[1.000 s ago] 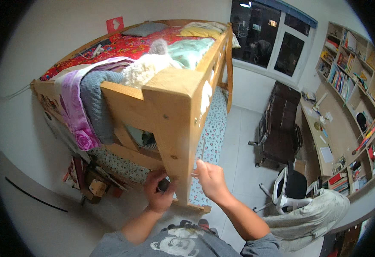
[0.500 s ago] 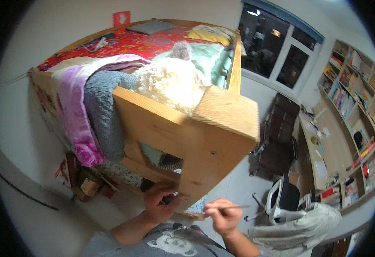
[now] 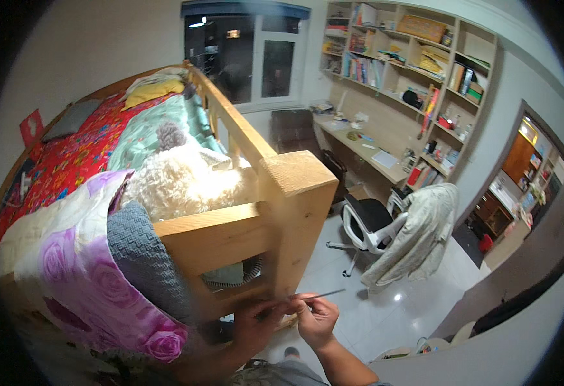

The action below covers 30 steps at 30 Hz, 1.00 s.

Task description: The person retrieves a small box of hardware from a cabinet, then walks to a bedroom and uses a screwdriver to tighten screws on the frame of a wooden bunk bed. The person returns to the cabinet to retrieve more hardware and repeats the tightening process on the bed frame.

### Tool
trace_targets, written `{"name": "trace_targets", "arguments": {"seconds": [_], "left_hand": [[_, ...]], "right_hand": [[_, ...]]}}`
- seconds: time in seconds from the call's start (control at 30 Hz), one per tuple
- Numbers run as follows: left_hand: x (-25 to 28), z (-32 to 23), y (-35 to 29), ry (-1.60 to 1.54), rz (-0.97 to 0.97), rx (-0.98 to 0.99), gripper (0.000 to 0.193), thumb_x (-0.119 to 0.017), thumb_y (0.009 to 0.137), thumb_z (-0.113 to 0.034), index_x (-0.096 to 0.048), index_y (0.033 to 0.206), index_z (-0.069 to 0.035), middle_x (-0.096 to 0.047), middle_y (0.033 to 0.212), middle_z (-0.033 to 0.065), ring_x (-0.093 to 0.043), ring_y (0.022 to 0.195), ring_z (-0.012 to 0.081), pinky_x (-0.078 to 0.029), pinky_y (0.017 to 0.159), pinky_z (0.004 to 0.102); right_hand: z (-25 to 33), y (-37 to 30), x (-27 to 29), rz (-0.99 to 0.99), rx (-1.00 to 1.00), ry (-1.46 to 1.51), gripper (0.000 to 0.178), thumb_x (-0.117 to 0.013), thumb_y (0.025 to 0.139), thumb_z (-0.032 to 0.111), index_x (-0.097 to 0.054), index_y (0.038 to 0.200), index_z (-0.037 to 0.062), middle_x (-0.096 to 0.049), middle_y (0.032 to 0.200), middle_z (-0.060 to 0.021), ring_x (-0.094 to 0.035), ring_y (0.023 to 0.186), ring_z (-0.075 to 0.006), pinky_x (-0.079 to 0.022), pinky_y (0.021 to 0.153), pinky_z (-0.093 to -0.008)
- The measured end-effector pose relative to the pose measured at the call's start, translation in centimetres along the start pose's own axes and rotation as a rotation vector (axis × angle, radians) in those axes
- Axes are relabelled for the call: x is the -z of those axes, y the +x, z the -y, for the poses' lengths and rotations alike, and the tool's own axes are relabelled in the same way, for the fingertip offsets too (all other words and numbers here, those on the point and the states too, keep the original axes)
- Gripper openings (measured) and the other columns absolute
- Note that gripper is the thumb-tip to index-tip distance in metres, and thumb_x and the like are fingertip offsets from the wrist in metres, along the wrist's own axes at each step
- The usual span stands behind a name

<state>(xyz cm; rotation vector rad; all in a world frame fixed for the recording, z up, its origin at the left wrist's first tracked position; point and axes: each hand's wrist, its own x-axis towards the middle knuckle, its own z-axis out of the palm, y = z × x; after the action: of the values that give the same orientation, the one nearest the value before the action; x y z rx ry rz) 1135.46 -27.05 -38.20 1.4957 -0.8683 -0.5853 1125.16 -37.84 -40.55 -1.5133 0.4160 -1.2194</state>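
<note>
Between the thumb and fingers of my right hand (image 3: 318, 321) is a thin dark rod (image 3: 326, 294), its free end pointing out to the right. My left hand (image 3: 255, 329) is close beside it at the foot of the wooden bed post (image 3: 298, 219). The fingers of that hand are curled, with something small and dark at them that I cannot make out. The inner end of the rod runs toward the left fingertips, in front of the post. Above my hands, a wooden rail (image 3: 214, 228) joins the post.
A grey knitted blanket (image 3: 141, 257) and a purple rose-patterned quilt (image 3: 79, 264) drape over the bed's end. A cream fluffy thing (image 3: 176, 180) lies behind the rail. To the right stand a white-framed chair (image 3: 372, 225) with a jacket (image 3: 417, 238), a desk (image 3: 366, 151) and shelves.
My view has swung to the right, bringing the doorway into sight. My right hand has come closer to my left, and the rod now reaches toward the left fingers.
</note>
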Motion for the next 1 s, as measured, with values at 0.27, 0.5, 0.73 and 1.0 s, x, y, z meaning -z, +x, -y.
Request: {"name": "trace_targets", "arguments": {"seconds": [0.27, 0.5, 0.73, 1.0], "left_hand": [[-2.1, 1.8, -0.2, -0.091, 0.147, -0.072, 0.021, -0.06, 0.093, -0.005, -0.061, 0.114, -0.005, -0.06, 0.097, 0.0049, -0.062, 0.075, 0.0114, -0.052, 0.065, 0.0253], [-4.2, 0.0, -0.4, -0.808, -0.049, 0.409, 0.019, -0.061, 0.095, -0.02, -0.064, 0.099, -0.001, -0.063, 0.089, 0.0062, -0.059, 0.069, 0.0131, -0.048, 0.061, 0.0276], [-4.4, -0.1, -0.7, -0.858, -0.157, 0.404, 0.018, -0.063, 0.093, -0.019, -0.062, 0.09, -0.001, -0.062, 0.079, 0.0056, -0.058, 0.064, 0.0131, -0.047, 0.058, 0.0286], [-5.1, 1.9, -0.2, -0.679, -0.097, 0.139, 0.006, -0.061, 0.092, -0.01, -0.061, 0.093, -0.004, -0.06, 0.078, 0.0065, -0.06, 0.067, 0.0135, -0.047, 0.058, 0.0292]], "right_hand": [[0.7, -1.6, 0.1, -0.058, -0.311, 0.08, 0.015, -0.068, 0.093, 0.01, -0.068, 0.091, -0.0039, -0.068, 0.082, -0.0065, -0.062, 0.067, -0.0094, -0.051, 0.061, -0.0228], [2.0, -2.6, 0.2, -0.317, 0.066, -0.254, 0.035, -0.072, 0.089, 0.003, -0.055, 0.119, -0.0021, -0.064, 0.093, -0.0066, -0.063, 0.076, -0.0104, -0.052, 0.066, -0.0238], [4.3, -1.7, 1.7, -0.151, 0.788, -1.043, 0.031, -0.072, 0.079, 0.005, -0.065, 0.109, 0.0073, -0.066, 0.111, -0.0049, -0.061, 0.106, -0.0229, -0.026, 0.113, -0.047], [2.7, 0.8, 3.1, 0.144, 0.769, -0.974, 0.025, -0.071, 0.075, 0.01, -0.073, 0.1, 0.0127, -0.07, 0.106, 0.0001, -0.065, 0.098, -0.0195, -0.031, 0.109, -0.0494]]}}
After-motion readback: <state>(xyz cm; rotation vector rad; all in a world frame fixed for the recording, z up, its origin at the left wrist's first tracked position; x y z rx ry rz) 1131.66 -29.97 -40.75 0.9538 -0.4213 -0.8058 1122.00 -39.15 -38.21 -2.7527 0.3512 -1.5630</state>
